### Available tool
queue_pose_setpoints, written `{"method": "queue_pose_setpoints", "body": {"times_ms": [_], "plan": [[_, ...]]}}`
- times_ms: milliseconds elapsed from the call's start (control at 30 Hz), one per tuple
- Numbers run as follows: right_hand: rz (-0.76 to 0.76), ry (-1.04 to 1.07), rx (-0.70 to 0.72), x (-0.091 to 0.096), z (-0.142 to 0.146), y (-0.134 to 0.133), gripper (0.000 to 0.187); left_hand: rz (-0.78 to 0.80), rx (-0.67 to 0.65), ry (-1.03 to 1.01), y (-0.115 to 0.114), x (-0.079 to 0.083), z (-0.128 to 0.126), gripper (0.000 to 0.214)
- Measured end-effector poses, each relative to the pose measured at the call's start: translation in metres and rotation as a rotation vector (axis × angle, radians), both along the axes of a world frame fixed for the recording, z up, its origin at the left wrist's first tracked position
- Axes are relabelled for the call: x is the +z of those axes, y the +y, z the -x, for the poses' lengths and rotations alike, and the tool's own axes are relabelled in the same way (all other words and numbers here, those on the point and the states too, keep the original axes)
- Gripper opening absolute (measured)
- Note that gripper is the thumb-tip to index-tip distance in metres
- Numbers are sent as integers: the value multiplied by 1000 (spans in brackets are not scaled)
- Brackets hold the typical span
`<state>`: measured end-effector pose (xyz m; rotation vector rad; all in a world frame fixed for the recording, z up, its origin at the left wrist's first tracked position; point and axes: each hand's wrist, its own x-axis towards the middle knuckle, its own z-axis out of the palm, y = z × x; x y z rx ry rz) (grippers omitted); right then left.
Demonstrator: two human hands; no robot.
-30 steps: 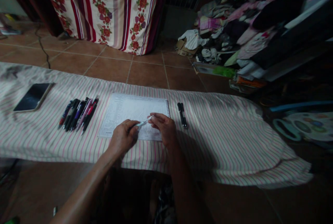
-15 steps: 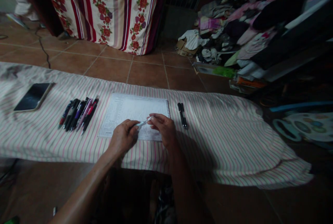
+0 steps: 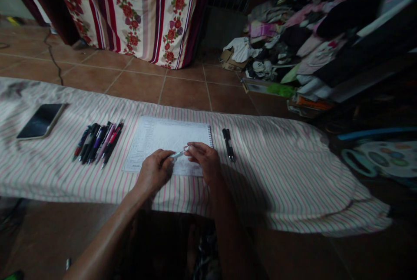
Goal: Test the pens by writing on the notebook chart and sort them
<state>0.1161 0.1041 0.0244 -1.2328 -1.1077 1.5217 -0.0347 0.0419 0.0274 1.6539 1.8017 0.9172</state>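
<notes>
Between my two hands, above the lower part of a spiral notebook [image 3: 176, 134], is a slim light-coloured pen [image 3: 177, 154]. My left hand [image 3: 155, 166] is closed around one end of it. The fingertips of my right hand [image 3: 204, 158] pinch its other end, where a small pale part shows; I cannot make out that part clearly. The notebook lies on a striped cloth with its coil at the right side. Right of it lie black pens [image 3: 228, 144] side by side. To its left, several pens [image 3: 97, 143] in dark, purple, pink and red colours lie in a row.
A phone [image 3: 41, 121] lies at the left on the striped cloth [image 3: 286, 171]. Beyond is a tiled floor [image 3: 185, 89] with a floral curtain [image 3: 143, 15] hanging over it. Clothes [image 3: 293, 41] are piled at the back right.
A person's pale garment at the far upper left has gone from view. My hands and the pen stay almost where they were.
</notes>
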Motion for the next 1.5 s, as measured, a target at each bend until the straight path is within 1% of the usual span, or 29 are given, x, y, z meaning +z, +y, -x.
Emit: {"method": "queue_pose_setpoints", "body": {"times_ms": [500,1000,1267,1367,1500], "plan": [[8,17,-7,-1,0,0,29,-1,6,2,0,1,0,27],[-13,-2,38,-4,3,-2,30,-23,-16,27,0,-1,0,26],[-89,-46,82,-10,5,-2,26,-33,-20,30,0,-3,0,26],[-104,-58,80,-11,5,-1,27,-43,-23,24,0,-3,1,25],[-135,-70,75,-10,6,-2,25,-52,-26,33,0,0,1,24]]}}
